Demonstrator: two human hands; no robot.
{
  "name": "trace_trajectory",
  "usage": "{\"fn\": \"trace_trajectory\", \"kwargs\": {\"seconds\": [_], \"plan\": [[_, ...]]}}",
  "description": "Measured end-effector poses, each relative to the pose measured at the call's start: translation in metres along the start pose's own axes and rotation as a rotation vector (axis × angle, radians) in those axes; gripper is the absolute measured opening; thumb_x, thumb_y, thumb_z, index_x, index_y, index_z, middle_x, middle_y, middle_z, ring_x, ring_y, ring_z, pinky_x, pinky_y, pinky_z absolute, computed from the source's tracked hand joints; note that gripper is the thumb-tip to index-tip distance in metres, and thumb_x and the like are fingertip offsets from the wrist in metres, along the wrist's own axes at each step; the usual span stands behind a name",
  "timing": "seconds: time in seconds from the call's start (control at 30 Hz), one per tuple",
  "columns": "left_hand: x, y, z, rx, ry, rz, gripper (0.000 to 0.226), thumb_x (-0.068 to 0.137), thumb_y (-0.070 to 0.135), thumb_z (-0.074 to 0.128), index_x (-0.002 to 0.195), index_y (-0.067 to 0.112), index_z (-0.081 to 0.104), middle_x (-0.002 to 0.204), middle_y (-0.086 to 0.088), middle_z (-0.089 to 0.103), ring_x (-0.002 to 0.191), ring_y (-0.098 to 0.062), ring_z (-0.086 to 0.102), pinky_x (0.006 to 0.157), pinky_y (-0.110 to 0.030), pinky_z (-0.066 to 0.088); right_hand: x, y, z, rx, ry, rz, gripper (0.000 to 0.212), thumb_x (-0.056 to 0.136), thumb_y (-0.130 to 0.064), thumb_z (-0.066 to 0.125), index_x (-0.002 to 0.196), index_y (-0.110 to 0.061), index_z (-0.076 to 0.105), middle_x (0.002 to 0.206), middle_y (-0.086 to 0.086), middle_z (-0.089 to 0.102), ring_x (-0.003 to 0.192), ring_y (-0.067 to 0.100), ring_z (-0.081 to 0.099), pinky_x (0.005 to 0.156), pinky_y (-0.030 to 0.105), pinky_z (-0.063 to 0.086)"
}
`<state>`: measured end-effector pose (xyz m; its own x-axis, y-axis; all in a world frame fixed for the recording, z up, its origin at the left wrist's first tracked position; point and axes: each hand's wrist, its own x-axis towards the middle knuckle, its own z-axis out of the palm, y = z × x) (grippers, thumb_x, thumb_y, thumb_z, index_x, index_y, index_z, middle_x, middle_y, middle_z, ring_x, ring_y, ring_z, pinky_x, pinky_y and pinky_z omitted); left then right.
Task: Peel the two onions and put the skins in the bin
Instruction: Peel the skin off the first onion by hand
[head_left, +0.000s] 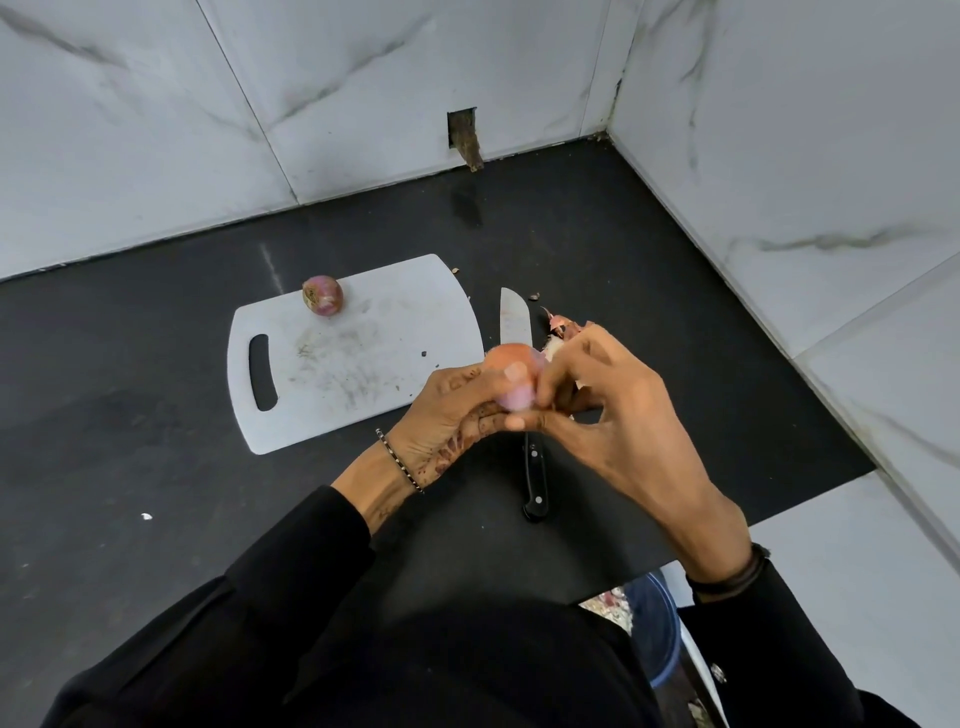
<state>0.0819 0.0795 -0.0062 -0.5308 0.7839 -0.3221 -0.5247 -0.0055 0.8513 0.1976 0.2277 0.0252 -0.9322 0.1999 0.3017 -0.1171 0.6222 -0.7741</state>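
Just right of frame centre, above the counter: first onion (511, 374), cradled in the left hand (457, 410), fingers curled beneath and thumb laid across its front. Right hand (608, 410) closed in from the right, fingertips pinching at the onion's right side; whether on flesh or on a loose flap of skin, cannot tell. Round, smooth bulb, orange-tan papery skin on top, pale pink-violet flesh bared lower down. Two onions in all: second onion (322, 295) alone near the upper left corner of the cutting board (363, 364), well apart from both hands, reddish-purple skin on, root end toward the camera. One board, white plastic, rounded corners, slot handle at its left end, grey scuffs and specks across the middle. One knife (515, 322) flat on the counter just right of the board, pale steel blade pointing up the frame, black riveted handle below, middle hidden behind the hands. Small heap of dry reddish skin scraps (563, 326) right of the blade, partly behind the right hand, too tangled to count. Black matte counter (156, 389); white marble-veined wall tiles behind and at right. At lower right, below the counter edge, one blue round bin (654, 623).
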Motion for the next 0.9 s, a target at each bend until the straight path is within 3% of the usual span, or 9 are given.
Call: {"fn": "trace_trajectory", "kwargs": {"seconds": [0.1,0.2,0.3,0.43,0.57,0.67,0.9], "plan": [[0.001,0.006,0.000,-0.022,-0.009,0.015,0.096,0.053,0.056,0.089,0.119,-0.008,0.060,0.098,-0.016,0.070,0.070,-0.015,0.069,0.079,-0.030,0.057,-0.002,0.000,0.005,-0.001,0.019,-0.041,0.026,0.084,-0.032,0.078,0.075,-0.013,0.062,0.093,-0.001,0.054,0.080,0.013,0.054,0.067,0.021,0.050],[0.003,0.009,-0.001,0.007,0.009,0.015,0.091,0.044,0.060,0.090,0.110,0.002,0.066,0.099,-0.012,0.074,0.087,-0.021,0.072,0.079,-0.029,0.059,0.002,-0.004,0.002,0.039,0.053,0.010,0.039,0.078,-0.046,0.078,0.080,-0.014,0.056,0.090,-0.002,0.055,0.079,0.017,0.057,0.064,0.028,0.054],[0.004,0.011,-0.001,0.018,0.016,0.005,0.089,0.041,0.060,0.091,0.106,0.005,0.067,0.099,-0.012,0.074,0.092,-0.024,0.072,0.077,-0.028,0.059,0.006,-0.007,-0.002,0.080,0.068,0.053,0.050,0.071,-0.050,0.082,0.090,-0.014,0.054,0.091,-0.008,0.057,0.076,0.019,0.060,0.061,0.037,0.056],[0.003,0.014,0.001,0.041,0.014,0.004,0.088,0.038,0.061,0.091,0.102,0.007,0.068,0.096,-0.009,0.075,0.089,-0.022,0.073,0.073,-0.026,0.059,0.006,-0.006,-0.005,0.048,0.039,0.021,0.050,0.073,-0.046,0.084,0.106,-0.021,0.057,0.105,-0.008,0.058,0.084,0.016,0.060,0.062,0.031,0.056],[0.002,0.014,0.001,0.047,0.021,0.018,0.079,0.035,0.061,0.091,0.094,0.012,0.072,0.092,-0.007,0.076,0.087,-0.021,0.074,0.071,-0.026,0.060,0.007,-0.002,-0.015,0.049,0.000,-0.004,0.046,0.080,-0.042,0.083,0.111,-0.015,0.064,0.110,-0.003,0.061,0.088,0.017,0.065,0.063,0.026,0.058],[0.002,0.014,0.002,0.071,0.016,0.017,0.080,0.036,0.061,0.091,0.096,0.012,0.071,0.093,-0.006,0.076,0.086,-0.021,0.074,0.068,-0.024,0.059,0.007,0.003,-0.015,0.005,-0.041,-0.055,0.043,0.081,-0.045,0.081,0.110,-0.017,0.067,0.114,-0.008,0.057,0.093,0.017,0.063,0.070,0.023,0.058],[-0.001,0.015,0.006,0.062,0.021,0.017,0.066,0.039,0.060,0.090,0.088,0.017,0.079,0.094,-0.007,0.076,0.085,-0.020,0.074,0.066,-0.022,0.058,0.006,0.004,-0.010,0.043,-0.030,-0.005,0.038,0.077,-0.045,0.080,0.103,-0.021,0.066,0.114,-0.009,0.054,0.096,0.016,0.060,0.064,0.024,0.058]]}}
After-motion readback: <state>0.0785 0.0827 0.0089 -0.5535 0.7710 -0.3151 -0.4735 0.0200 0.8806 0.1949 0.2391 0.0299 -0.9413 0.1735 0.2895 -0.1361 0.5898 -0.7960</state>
